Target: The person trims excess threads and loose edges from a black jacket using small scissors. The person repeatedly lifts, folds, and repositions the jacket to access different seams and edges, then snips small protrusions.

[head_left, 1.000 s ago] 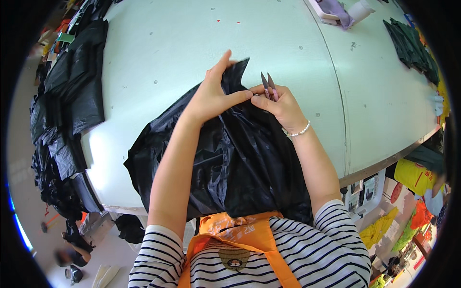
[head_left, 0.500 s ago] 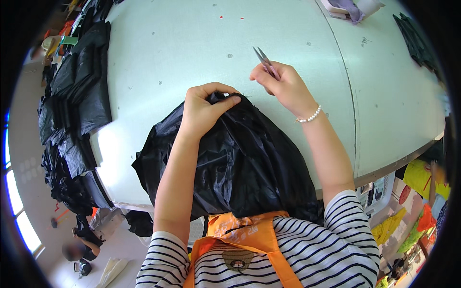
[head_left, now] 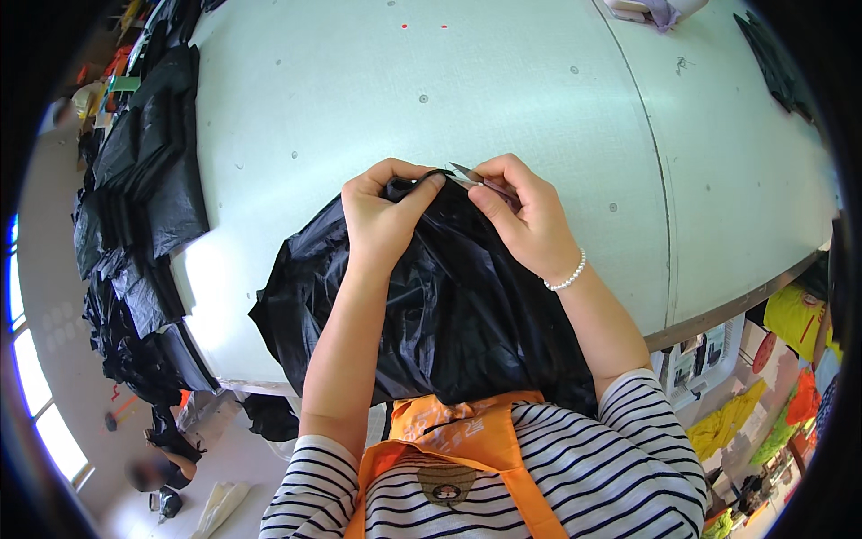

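Observation:
A glossy black piece of fabric (head_left: 449,305) spreads from the table's near part over its edge to my lap. My left hand (head_left: 382,202) pinches the top edge of it between thumb and fingers. In my right hand (head_left: 530,216) is a pair of small thread snips (head_left: 466,172), gripped in the palm with the blades pointing left. The blades are parted and lie at the fabric's edge, close by my left fingertips. Whether they touch a thread there is too small to tell.
Stacks of folded black fabric (head_left: 166,153) line the left side of the pale table (head_left: 503,90). More black fabric (head_left: 777,72) lies at the far right, and a purple cloth (head_left: 663,14) at the back. Below the right edge stands a white plastic crate (head_left: 709,364). A person (head_left: 166,458) is at lower left.
My right hand has come down and left with the snips, from above the table to the fabric's edge. My left hand keeps its pinch and has barely moved.

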`<move>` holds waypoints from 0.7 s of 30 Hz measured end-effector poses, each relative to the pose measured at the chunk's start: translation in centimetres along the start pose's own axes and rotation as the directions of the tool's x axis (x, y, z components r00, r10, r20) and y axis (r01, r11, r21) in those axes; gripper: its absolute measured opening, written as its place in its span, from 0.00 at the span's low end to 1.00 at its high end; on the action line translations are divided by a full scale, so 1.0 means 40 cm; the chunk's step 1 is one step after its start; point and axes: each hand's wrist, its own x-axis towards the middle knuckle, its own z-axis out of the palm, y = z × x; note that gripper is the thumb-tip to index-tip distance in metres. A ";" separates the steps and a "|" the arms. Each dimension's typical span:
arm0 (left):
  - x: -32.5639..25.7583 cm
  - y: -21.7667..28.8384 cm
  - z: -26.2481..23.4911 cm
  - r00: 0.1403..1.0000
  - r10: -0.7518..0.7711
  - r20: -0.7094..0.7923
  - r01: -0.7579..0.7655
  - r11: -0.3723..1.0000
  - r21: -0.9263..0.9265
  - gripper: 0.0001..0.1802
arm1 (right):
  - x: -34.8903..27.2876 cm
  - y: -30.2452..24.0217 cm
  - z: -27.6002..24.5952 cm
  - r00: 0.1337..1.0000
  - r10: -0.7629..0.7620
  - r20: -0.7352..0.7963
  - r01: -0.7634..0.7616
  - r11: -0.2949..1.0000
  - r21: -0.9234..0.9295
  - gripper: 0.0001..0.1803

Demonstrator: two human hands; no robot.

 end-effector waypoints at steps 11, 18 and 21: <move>-0.005 -0.010 -0.002 0.998 0.063 -0.006 -0.063 0.998 -0.009 0.04 | 0.009 0.006 0.023 0.999 0.005 -0.044 0.000 0.993 0.115 0.08; -0.007 -0.028 0.000 0.945 0.321 -0.070 -0.310 0.941 0.134 0.11 | -0.031 0.022 -0.020 0.964 0.249 0.089 -0.263 0.930 0.257 0.13; -0.014 -0.044 0.008 0.919 0.377 -0.115 -0.358 0.921 0.156 0.12 | -0.031 0.014 -0.013 0.955 0.269 0.124 -0.294 0.911 0.290 0.13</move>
